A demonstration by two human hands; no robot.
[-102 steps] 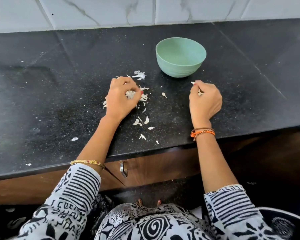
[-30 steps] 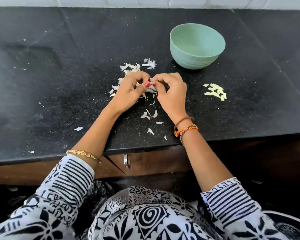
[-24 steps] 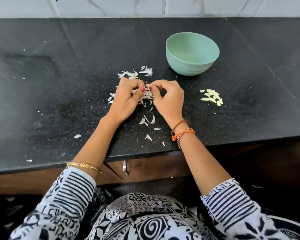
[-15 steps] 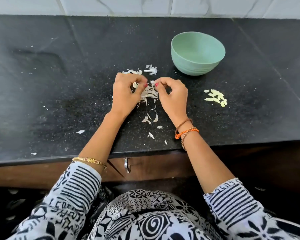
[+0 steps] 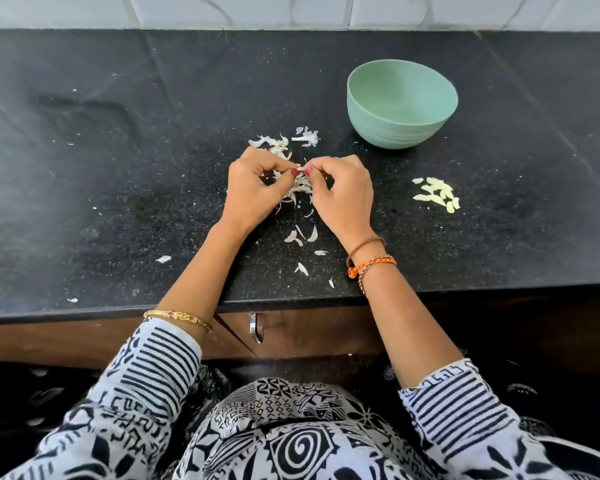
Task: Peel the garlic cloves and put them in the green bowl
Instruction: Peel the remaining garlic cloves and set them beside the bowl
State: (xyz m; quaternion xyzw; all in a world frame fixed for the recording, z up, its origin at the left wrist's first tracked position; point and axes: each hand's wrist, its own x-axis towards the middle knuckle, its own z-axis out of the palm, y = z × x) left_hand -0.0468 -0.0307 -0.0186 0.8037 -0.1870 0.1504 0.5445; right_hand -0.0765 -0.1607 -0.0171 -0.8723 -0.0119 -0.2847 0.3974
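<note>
**Peeling in progress; bowl not yet loaded**

Black speckled countertop [image 5: 118, 174] was noted below a white tiled wall, with wooden cabinet fronts beneath its front edge. Loose white flecks of skin were scattered across the left part of the surface.

At centre, a heap of garlic skins [image 5: 297, 192] was recorded, trailing toward the counter edge. Directly over it, the left hand [image 5: 253, 188] and the right hand [image 5: 343, 192] were found brought together, fingers curled, both pinching one small garlic clove [image 5: 301, 169] between thumb and fingertips. The clove was largely hidden; whether its skin was off could not be told.

Further right, the green bowl [image 5: 400, 133] was observed standing upright behind the hands, its visible interior showing no cloves. A cluster of peeled cloves [image 5: 437, 195] was noted lying on the counter in front of the bowl and slightly right of it, apart from it.

The step in hand was judged to be the stripping of skin from the held clove. The next move was judged to call for a finishing pull on the skin, then transfer of the clove rightward; the peeled cluster would need gathering into the bowl.

No brand, label or legible writing was found.
</note>
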